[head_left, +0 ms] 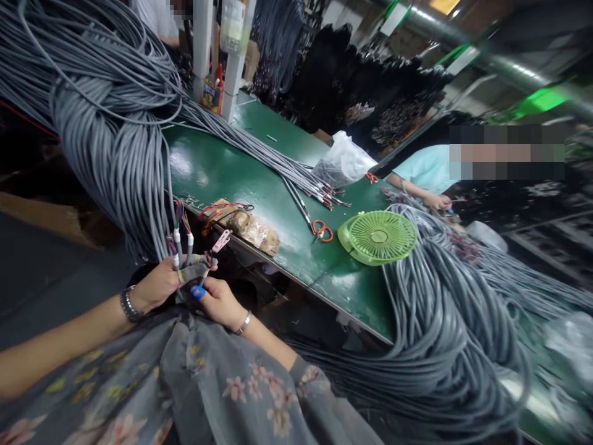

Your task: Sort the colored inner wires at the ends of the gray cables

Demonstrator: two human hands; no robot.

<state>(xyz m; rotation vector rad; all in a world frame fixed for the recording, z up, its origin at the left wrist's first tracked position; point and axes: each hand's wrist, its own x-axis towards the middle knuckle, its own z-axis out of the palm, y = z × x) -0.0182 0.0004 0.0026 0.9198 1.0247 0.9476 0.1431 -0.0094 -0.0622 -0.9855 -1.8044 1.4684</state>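
My left hand (157, 284), with a watch at the wrist, is closed around several grey cables (189, 248). Their white-wrapped ends point up, and thin coloured wires (181, 216) fan out of them. Close beside it, my right hand (225, 304) pinches a grey cable end (204, 279) with dark and red wires at its tip. Blue tape (197, 292) is wrapped on the right thumb. Both hands are low over my lap, near the table edge. A grey piece of fabric or glove partly covers the left fingers. A pink clip (221, 241) shows just beyond them.
On the green table (208, 167) lie a taped bundle (254, 228), orange-handled scissors (322, 231), a green fan (382, 237) and a white plastic bag (345, 159). Big grey cable coils (115, 142) hang at left, more (445, 321) at right. Another person's hand (438, 201) works across the table.
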